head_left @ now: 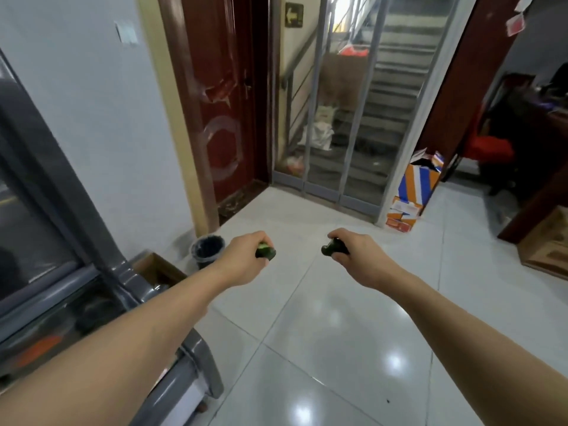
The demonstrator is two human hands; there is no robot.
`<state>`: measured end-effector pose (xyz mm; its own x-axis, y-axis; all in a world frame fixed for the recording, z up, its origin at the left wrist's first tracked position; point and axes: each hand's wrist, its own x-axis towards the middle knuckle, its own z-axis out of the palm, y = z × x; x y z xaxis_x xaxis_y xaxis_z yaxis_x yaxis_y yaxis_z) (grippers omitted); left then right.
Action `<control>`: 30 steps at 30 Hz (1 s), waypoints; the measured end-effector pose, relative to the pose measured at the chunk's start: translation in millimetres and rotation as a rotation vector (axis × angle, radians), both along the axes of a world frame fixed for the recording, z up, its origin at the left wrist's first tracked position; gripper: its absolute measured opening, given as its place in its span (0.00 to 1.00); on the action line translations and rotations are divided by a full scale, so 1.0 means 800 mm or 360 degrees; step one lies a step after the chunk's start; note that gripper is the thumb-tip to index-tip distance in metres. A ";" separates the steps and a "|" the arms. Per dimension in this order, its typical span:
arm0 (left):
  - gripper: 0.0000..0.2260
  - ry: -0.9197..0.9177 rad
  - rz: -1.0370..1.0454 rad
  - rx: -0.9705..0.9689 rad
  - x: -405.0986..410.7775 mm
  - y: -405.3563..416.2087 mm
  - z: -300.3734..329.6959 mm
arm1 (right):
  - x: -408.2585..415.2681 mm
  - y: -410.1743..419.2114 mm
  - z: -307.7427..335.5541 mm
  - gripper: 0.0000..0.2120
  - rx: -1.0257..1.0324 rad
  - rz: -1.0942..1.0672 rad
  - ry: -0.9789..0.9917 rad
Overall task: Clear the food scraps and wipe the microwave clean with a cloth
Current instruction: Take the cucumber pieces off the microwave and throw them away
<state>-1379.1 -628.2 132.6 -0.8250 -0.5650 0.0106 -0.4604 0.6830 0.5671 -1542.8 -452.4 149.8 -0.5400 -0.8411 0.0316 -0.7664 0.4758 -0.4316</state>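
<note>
Both my arms reach forward over the white tiled floor. My left hand (246, 256) grips a dark green piece of food scrap (266, 252) with a pale green cut face, like a chunk of cucumber. My right hand (353, 250) grips another dark green scrap (329, 248). A small grey bin with a black liner (207, 250) stands on the floor against the white wall, to the left of my left hand. No microwave or cloth is in view.
A grey glass-topped freezer (129, 284) runs along the left, with an open cardboard box (159, 270) beside it. Ahead are a dark red door (221, 103) and glass doors (353, 103) onto a stairwell. Orange and blue cartons (415, 186) and a wooden desk (547, 192) stand at the right.
</note>
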 end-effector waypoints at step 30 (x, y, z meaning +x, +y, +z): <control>0.08 -0.0069 0.0693 0.0106 -0.448 -0.438 -0.024 | -0.506 -0.563 -0.027 0.18 -0.0034 0.0745 0.0017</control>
